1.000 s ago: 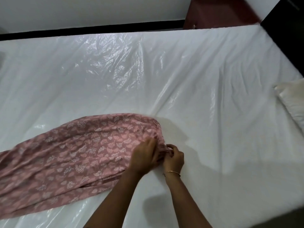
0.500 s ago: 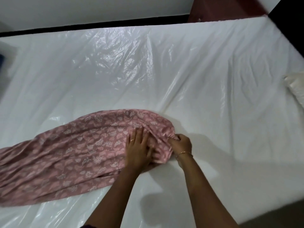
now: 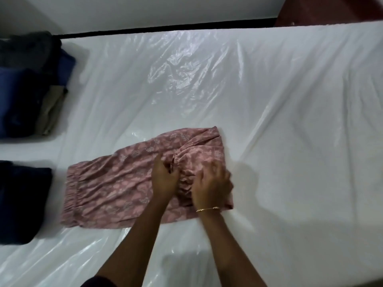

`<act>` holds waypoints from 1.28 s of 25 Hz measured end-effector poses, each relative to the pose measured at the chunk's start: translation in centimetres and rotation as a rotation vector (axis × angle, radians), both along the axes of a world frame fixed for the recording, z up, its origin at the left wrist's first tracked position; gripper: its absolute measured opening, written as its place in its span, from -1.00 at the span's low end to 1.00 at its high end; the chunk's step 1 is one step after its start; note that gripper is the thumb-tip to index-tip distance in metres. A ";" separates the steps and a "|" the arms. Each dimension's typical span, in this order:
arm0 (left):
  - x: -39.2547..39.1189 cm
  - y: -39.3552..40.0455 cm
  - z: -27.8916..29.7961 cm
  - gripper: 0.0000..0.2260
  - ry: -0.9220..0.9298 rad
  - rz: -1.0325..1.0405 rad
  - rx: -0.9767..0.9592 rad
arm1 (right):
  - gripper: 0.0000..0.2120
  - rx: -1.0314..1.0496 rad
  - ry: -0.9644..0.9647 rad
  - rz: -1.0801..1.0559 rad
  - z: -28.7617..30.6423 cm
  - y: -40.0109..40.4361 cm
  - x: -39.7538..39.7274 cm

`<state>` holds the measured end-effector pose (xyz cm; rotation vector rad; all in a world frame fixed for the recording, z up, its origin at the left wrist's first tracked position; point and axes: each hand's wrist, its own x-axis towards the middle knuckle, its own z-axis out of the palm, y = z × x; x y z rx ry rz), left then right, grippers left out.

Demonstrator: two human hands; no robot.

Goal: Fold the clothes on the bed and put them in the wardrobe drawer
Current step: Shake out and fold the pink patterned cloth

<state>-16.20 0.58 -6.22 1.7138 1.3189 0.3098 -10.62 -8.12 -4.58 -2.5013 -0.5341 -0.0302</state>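
mid-bed, we fold the pink garment (image 3: 132,183) on the plastic sheet (image 3: 290,121): left hand (image 3: 164,180) bunches cloth in curled fingers, right hand (image 3: 211,184) (blurred) lies on the doubled end, its grip unclear. we'd square the edges and press the crease flat before stacking by the dark piles (image 3: 27,83).
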 end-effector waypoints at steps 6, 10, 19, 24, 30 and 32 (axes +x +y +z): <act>-0.1 -0.9 -2.9 -0.29 0.338 -0.894 0.581 | -0.47 -0.092 0.602 -0.207 -1.8 -2.7 3.5; -0.5 0.2 -2.7 -0.32 0.253 -0.915 0.316 | -0.72 0.348 0.943 -0.360 0.5 -0.7 3.5; -7.6 6.6 0.5 -0.84 -0.436 0.030 -0.537 | -0.34 -0.277 0.604 0.472 1.1 8.4 -9.6; -9.3 6.5 -0.6 -0.90 -0.109 0.112 -0.020 | -0.72 0.236 0.302 0.087 0.7 7.3 -9.5; -10.2 4.5 -3.9 -0.55 0.220 -0.482 0.746 | -0.53 0.035 0.730 0.028 -1.3 6.3 -6.0; -11.0 4.8 -4.4 -0.54 0.181 -0.622 0.665 | -0.47 0.056 0.731 0.093 -0.8 6.8 -6.5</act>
